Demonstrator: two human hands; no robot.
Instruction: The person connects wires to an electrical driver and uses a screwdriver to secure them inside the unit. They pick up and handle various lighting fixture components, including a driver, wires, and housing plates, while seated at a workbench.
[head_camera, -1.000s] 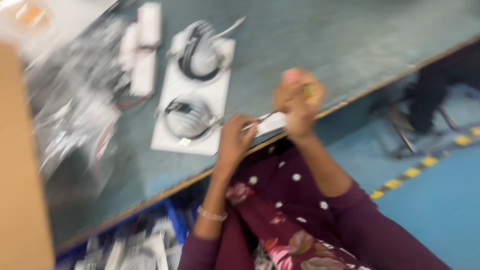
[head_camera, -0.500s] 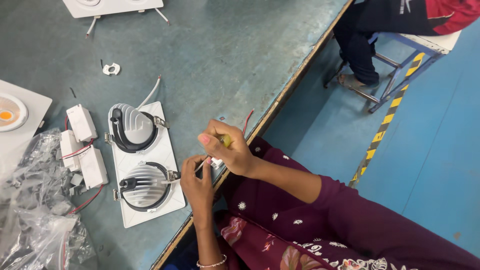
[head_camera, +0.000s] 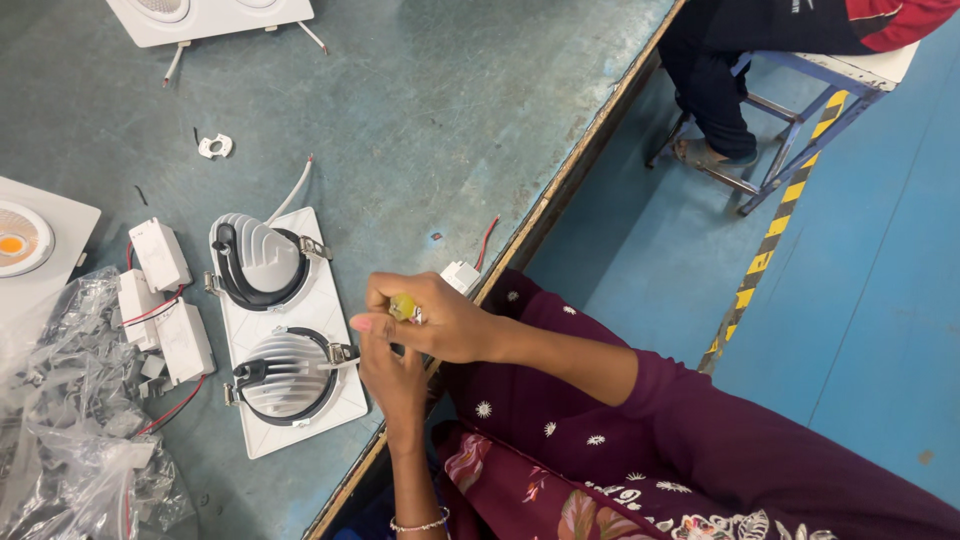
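My right hand (head_camera: 440, 322) is closed around a small yellow-handled tool (head_camera: 404, 306) at the table's edge. Just below it is my left hand (head_camera: 392, 378), fingers curled up under the right hand; their tips are hidden, so what they hold is unclear. Both hands hover beside a white twin lamp plate (head_camera: 328, 300) carrying two finned grey heat sinks, one upper (head_camera: 258, 258) and one lower (head_camera: 283, 375). The left hand is nearest the metal clip on the lower heat sink.
White driver boxes (head_camera: 160, 300) with red wires and crumpled plastic bags (head_camera: 70, 430) lie to the left. Another white fixture (head_camera: 205, 15) sits at the top; a small white connector (head_camera: 460, 275) rests on the table edge. A seated person's legs (head_camera: 715, 70) and stool are at the upper right.
The view has swung and steadied since a second ago. My hands stay together at the table edge, shifted slightly toward the lower heat sink.
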